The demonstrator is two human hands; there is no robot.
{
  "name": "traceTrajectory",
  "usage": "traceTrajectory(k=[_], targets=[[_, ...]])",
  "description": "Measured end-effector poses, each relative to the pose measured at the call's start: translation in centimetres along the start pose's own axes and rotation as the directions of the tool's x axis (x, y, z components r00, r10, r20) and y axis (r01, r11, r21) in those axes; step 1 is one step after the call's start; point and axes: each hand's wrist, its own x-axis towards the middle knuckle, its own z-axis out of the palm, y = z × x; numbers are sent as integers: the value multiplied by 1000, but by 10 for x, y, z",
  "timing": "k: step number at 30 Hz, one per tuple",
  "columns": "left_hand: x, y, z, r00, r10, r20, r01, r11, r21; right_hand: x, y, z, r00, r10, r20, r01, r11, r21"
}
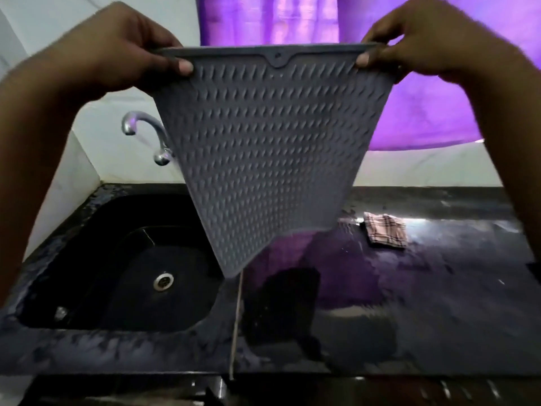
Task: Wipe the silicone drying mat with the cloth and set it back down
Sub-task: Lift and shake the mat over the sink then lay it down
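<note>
Head view shows the grey silicone drying mat held up in the air, hanging ridged side toward the camera above the dark countertop, its lower edge over the counter just right of the black sink. The left hand pinches the mat's top left corner and the right hand pinches its top right corner. The checked cloth lies folded on the countertop, right of the sink and beyond the mat's lower edge, touched by neither hand, while a curved tap stands behind the sink.
</note>
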Motion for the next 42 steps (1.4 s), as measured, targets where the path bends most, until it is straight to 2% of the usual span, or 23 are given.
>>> traceTrajectory(k=[5, 11, 14, 18, 21, 27, 33, 35, 37, 39, 40, 42], targets=[[-5, 23, 26, 987, -5, 158, 22, 994, -111, -47, 24, -25, 990, 89, 107, -92, 995, 24], [15, 12, 83, 927, -66, 369, 164, 957, -240, -60, 69, 1, 944, 166, 285, -201, 975, 98], [30, -14, 124, 871, -110, 479, 248, 940, -235, -47, 101, 37, 906, 190, 377, -244, 965, 100], [61, -54, 182, 760, -197, 619, 344, 930, -126, -21, 142, 102, 843, 226, 488, -297, 952, 73], [84, -81, 223, 728, -267, 632, 380, 924, -46, -2, 165, 149, 803, 264, 535, -287, 957, -41], [124, -123, 286, 654, -402, 640, 485, 873, 52, 38, 196, 223, 802, 359, 478, -335, 932, -138], [121, -150, 340, 668, -432, 606, 443, 885, 143, 50, 214, 285, 710, 488, 508, -403, 873, -275], [115, -157, 350, 693, -449, 564, 429, 886, 178, 42, 213, 302, 711, 524, 468, -412, 850, -327], [104, -159, 348, 752, -450, 481, 449, 885, 125, 28, 204, 311, 740, 515, 433, -433, 857, -279], [75, -159, 341, 780, -466, 417, 505, 863, 18, 0, 189, 311, 769, 499, 399, -461, 866, -194], [52, -160, 338, 778, -487, 397, 544, 838, -38, -21, 182, 310, 762, 516, 391, -500, 853, -149], [-8, -159, 333, 696, -570, 437, 671, 732, -114, -74, 171, 306, 690, 579, 435, -612, 787, -76]])
